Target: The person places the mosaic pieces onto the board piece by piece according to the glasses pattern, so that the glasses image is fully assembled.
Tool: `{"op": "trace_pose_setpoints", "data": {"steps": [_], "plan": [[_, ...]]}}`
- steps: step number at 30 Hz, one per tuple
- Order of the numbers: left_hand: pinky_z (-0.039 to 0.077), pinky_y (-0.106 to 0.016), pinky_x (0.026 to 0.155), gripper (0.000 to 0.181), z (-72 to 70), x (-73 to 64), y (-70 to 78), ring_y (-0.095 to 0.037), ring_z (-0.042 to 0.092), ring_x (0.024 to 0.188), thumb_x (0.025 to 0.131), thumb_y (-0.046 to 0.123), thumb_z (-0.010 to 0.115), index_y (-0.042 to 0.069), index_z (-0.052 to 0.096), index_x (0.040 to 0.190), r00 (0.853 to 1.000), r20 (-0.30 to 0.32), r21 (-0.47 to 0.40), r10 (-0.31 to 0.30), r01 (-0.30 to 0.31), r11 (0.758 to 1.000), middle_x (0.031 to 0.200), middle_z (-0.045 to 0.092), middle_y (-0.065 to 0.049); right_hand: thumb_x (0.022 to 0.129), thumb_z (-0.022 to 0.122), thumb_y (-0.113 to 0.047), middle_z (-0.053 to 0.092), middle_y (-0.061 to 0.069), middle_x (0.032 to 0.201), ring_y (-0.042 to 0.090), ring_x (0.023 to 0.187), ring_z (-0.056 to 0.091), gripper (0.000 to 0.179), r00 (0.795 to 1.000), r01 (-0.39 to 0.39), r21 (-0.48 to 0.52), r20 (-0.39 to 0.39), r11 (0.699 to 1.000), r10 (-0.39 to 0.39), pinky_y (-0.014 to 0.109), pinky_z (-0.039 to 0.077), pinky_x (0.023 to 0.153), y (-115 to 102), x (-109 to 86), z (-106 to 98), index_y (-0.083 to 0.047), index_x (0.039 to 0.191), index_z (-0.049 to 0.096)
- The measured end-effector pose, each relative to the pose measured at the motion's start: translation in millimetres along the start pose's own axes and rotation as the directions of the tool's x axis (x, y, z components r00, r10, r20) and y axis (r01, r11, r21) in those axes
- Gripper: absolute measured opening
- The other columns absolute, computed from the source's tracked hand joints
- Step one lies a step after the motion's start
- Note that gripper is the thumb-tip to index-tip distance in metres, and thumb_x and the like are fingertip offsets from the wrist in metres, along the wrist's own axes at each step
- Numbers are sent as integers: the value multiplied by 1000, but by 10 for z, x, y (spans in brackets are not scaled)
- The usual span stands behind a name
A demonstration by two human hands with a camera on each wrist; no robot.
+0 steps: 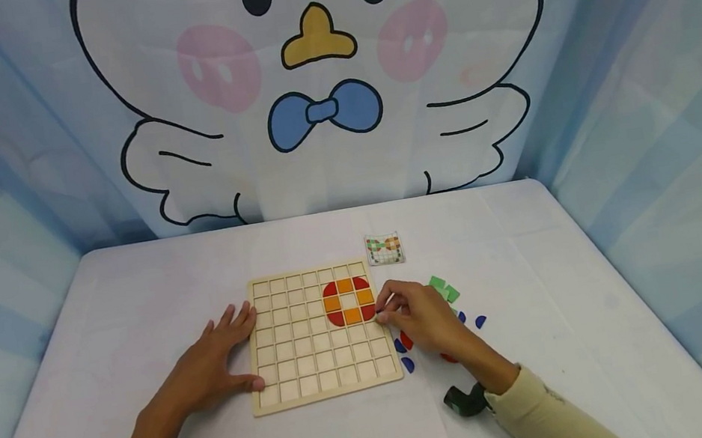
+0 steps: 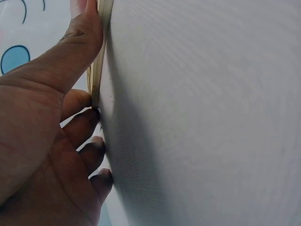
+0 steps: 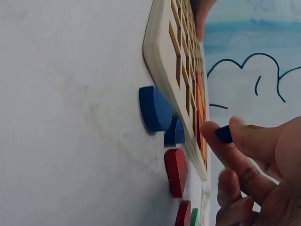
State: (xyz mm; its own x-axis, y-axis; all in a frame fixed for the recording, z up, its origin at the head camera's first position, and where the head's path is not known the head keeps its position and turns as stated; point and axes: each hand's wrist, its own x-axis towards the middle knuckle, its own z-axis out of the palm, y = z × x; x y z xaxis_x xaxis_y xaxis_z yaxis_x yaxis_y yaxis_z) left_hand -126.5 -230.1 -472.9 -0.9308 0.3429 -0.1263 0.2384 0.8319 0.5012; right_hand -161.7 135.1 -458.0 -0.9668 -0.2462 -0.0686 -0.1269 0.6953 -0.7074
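Note:
A wooden grid board lies on the white table. In its upper right squares sit red rounded corner pieces and orange square pieces, forming a ring round one bare square. My left hand rests against the board's left edge, fingers spread, with the thumb touching the edge lower down. At the right edge, my right hand pinches a small blue piece between thumb and index finger. It is held close by the red and orange ring, and the other fingers are loosely bent.
Loose blue pieces, red pieces and green squares lie right of the board, some hidden under my right hand. A small printed pattern card lies behind the board. Patterned curtains surround the table.

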Motion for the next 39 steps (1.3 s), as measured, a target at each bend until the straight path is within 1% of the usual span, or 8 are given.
{"op": "trace_pose_setpoints", "data": {"steps": [4,6,10,15,22,30,35,39], "plan": [[17,-67,131,123,-3,5,-1,-45,17,164,71,44,96,6,29,167,1000,5,-1,-4,4,1000,176,23,-17,94,83,-16,68,-8,90,17,76,51,12,1000,-15,-1,-4,1000,15,25,40,62,-39,-4,17,-25,94,74],[17,-67,131,123,-4,6,1,-45,17,164,71,44,96,6,29,167,1000,7,0,-5,5,1000,176,23,-17,93,84,-17,68,-8,89,18,74,51,12,1000,-24,-1,-6,1000,24,24,38,60,-51,-5,32,-24,93,75],[17,-67,131,123,-4,4,1,-45,17,164,71,44,96,5,29,167,1000,7,1,-4,4,1000,176,23,-17,93,84,-18,69,-9,82,15,72,54,11,999,-33,-26,-11,999,32,24,40,59,-62,-4,74,-23,94,74],[16,-67,132,124,-7,11,4,-45,16,164,70,43,96,5,29,167,1000,10,2,-6,6,1000,176,23,-17,92,84,-16,70,-7,81,13,74,58,10,999,-8,-97,-37,995,4,26,44,61,-89,-8,133,-21,94,76],[17,-67,131,123,-10,12,11,-46,17,164,70,43,96,5,29,167,1000,11,2,-3,3,1000,175,23,-18,91,84,-12,71,-8,80,14,84,60,9,999,21,-158,-20,987,-25,32,47,76,-135,11,161,-19,89,79],[17,-67,131,123,-4,5,2,-46,17,164,71,43,96,5,28,167,1000,9,-3,2,-1,1000,175,23,-18,88,87,-12,70,-8,76,13,81,60,10,998,46,-204,-27,978,-53,31,46,72,-186,21,193,-19,84,81],[17,-67,131,123,-5,4,6,-46,17,164,71,44,96,5,29,167,1000,8,-4,1,-1,1000,175,23,-18,87,89,-16,73,-9,81,15,89,61,8,1000,20,-191,-14,981,-23,33,49,79,-190,0,145,-22,87,82],[17,-67,131,124,-8,5,7,-46,17,164,71,45,95,5,29,167,1000,10,-3,1,-1,1000,175,23,-18,89,88,-18,74,-9,87,15,90,60,8,999,-40,-146,-25,988,37,31,50,75,-142,-16,44,-24,91,82]]}}
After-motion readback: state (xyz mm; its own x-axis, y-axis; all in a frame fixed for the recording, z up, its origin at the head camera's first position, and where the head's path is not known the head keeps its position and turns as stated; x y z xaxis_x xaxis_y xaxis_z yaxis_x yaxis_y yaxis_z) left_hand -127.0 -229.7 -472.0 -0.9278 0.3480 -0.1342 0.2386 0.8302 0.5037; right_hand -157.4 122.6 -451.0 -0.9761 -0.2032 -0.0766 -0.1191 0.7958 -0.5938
